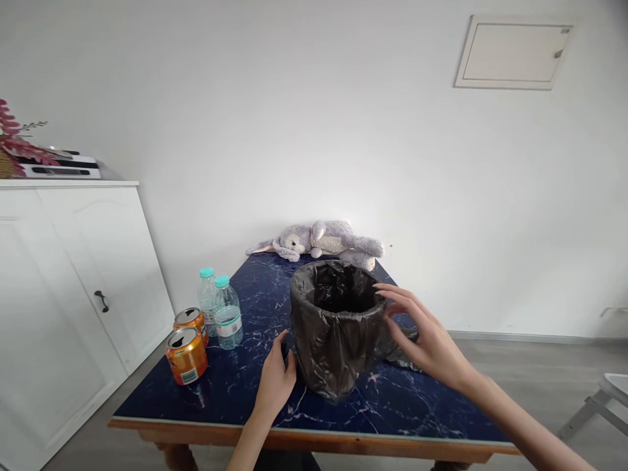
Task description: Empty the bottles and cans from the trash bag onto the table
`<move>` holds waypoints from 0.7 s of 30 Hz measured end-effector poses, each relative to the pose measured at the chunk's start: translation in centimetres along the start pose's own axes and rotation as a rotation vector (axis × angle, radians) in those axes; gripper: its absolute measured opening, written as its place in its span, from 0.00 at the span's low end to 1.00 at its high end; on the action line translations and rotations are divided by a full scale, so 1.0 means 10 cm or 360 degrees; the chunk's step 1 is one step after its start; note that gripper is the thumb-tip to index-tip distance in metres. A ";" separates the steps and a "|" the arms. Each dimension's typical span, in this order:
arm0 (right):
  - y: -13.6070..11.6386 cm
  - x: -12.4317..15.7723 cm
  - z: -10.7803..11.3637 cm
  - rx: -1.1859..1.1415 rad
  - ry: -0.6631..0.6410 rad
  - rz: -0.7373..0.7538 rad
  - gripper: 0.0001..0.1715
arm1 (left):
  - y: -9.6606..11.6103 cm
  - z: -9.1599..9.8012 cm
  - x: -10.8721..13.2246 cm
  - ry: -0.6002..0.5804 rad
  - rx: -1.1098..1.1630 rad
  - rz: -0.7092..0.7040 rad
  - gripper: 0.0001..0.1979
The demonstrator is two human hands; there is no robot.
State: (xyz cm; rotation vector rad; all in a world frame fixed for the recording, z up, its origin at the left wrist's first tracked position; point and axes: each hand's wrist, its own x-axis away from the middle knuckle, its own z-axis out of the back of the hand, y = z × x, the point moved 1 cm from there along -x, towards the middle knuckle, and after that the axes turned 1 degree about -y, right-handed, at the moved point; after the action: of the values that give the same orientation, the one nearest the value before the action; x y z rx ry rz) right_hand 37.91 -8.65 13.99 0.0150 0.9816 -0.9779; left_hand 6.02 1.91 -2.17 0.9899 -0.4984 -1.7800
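A bin lined with a black plastic bag (328,353) stands upright near the front of the table, the bag folded over its rim. My right hand (422,337) is at the bin's right side, fingers apart, with the fingertips at the bag by the rim. To the left of the bin, low near the tabletop, my left hand (276,383) has its thumb and forefinger apart; its other fingers are partly hidden. Part of a dark bag (405,356) spreads on the table behind my right hand.
Two orange cans (187,360) and two clear bottles with turquoise caps (228,320) stand at the table's left. A grey plush rabbit (324,241) lies at the back against the wall. The dark blue marbled table (235,412) has a wooden edge; a white cabinet (73,275) stands left.
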 end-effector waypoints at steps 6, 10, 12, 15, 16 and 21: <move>0.55 0.73 -0.49 -0.0450 0.0627 -0.0841 0.21 | 0.04 0.03 0.00 -0.0012 0.0076 0.0042 0.24; 0.77 1.04 -0.81 -0.0660 0.0420 -0.0974 0.16 | 0.09 0.06 0.01 -0.0041 0.0080 0.0061 0.23; 0.80 1.10 -0.88 -0.0749 0.0306 -0.0998 0.17 | 0.13 0.08 0.01 -0.0065 0.0074 0.0062 0.23; 0.80 1.14 -0.94 -0.0842 0.0161 -0.1031 0.15 | 0.19 0.11 0.02 -0.0086 0.0060 0.0051 0.22; 0.80 1.14 -0.95 -0.0860 0.0113 -0.1037 0.14 | 0.21 0.12 0.02 -0.0090 0.0055 0.0043 0.22; 0.83 1.18 -1.00 -0.0858 0.0034 -0.1057 0.11 | 0.29 0.15 0.02 -0.0037 0.0008 -0.0040 0.19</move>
State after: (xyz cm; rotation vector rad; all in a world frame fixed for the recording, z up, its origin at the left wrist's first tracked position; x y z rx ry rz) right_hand 38.98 -7.63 -3.49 -0.7942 1.2763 -1.2759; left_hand 6.42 0.43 0.65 0.9840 -0.5072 -1.8153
